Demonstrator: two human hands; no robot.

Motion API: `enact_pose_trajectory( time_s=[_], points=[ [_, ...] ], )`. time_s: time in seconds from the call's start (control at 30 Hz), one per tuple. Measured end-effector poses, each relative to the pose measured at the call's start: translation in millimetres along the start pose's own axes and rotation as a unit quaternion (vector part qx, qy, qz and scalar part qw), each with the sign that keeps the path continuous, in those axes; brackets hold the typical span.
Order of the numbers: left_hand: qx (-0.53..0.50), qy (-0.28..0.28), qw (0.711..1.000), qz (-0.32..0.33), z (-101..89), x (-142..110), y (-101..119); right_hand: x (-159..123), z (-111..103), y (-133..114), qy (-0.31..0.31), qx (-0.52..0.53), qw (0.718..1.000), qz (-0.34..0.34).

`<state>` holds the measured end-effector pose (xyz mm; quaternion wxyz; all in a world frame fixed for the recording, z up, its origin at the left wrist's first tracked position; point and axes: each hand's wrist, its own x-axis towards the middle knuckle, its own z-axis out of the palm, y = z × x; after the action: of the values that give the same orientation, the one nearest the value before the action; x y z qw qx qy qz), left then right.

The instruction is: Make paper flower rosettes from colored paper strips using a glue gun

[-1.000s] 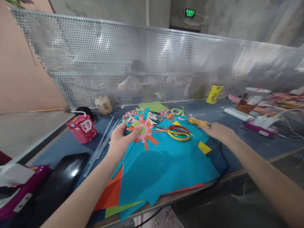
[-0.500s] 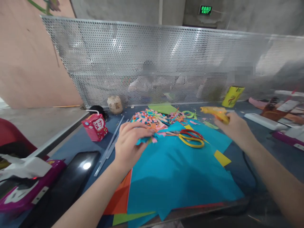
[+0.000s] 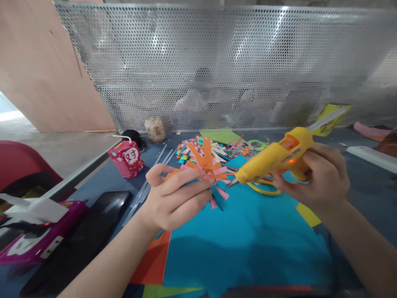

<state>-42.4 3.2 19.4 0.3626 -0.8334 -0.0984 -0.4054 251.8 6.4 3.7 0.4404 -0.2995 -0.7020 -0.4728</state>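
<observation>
My left hand (image 3: 178, 196) is closed on a paper flower (image 3: 206, 163) with orange, pink and blue fringed strips, raised over the blue paper sheets (image 3: 242, 248). In my right hand (image 3: 324, 178) is a yellow glue gun (image 3: 269, 159), its lit indicator showing and a clear glue stick poking out of the back. The metal nozzle points left and sits just beside the flower's strips; whether it touches them I cannot tell. Scissors (image 3: 263, 191) with yellow handles lie on the blue sheets, partly hidden behind the glue gun.
Finished fringed flowers and paper scraps (image 3: 242, 149) lie at the back. Clear glue sticks (image 3: 141, 196), a pink drink box (image 3: 127, 159) with a straw, a black phone (image 3: 89, 231) and a purple power strip (image 3: 52, 231) are on the left. A perforated metal screen (image 3: 173, 62) stands behind the table.
My right hand has brought the glue gun inward and closer, its nozzle now beside the flower. My left hand has turned the flower so its orange strips stand up.
</observation>
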Motion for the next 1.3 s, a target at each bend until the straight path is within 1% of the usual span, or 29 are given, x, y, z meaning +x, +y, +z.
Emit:
enact_pose_trajectory(
  time_s=[0.13,0.3,0.4,0.5,0.67,0.83,0.93,1.03,1.17,1.3],
  points=[
    [0.003,0.004,1.0,0.006,3.2,-1.5,0.8,1.6,-2.6,-2.0,-0.006,0.002,0.999,-0.031],
    [0.001,-0.014,1.0,0.008,4.3,-2.1,-0.6,1.2,-5.8,-2.0,-0.025,-0.011,1.0,-0.009],
    [-0.02,-0.011,1.0,0.0,5.4,-1.7,-1.3,0.0,-7.9,-2.2,-0.038,-0.01,0.999,-0.005],
    [-0.033,-0.009,0.999,-0.013,5.9,-0.4,-1.2,-1.1,-8.6,-1.6,-0.033,-0.008,0.999,-0.018],
    [-0.006,-0.022,1.0,-0.01,6.1,-1.2,-1.1,-3.6,-9.7,1.0,-0.034,0.0,0.998,-0.045],
    [0.007,-0.016,1.0,-0.003,7.1,-3.4,-2.0,-4.9,-10.8,2.8,-0.035,-0.018,0.999,-0.036],
    [0.014,-0.016,1.0,-0.007,7.2,-4.5,-2.0,-5.7,-10.5,4.2,-0.026,-0.029,0.998,-0.05],
    [0.003,-0.023,1.0,-0.01,7.5,-6.6,-2.4,-5.9,-10.4,5.7,-0.015,-0.03,0.998,-0.059],
    [-0.014,-0.037,0.999,-0.027,8.2,-9.4,-3.3,-5.3,-11.4,6.1,-0.022,-0.029,0.997,-0.062],
    [-0.018,-0.039,0.998,-0.04,8.5,-10.0,-3.4,-5.9,-12.9,5.5,-0.022,-0.028,0.996,-0.076]
  ],
)
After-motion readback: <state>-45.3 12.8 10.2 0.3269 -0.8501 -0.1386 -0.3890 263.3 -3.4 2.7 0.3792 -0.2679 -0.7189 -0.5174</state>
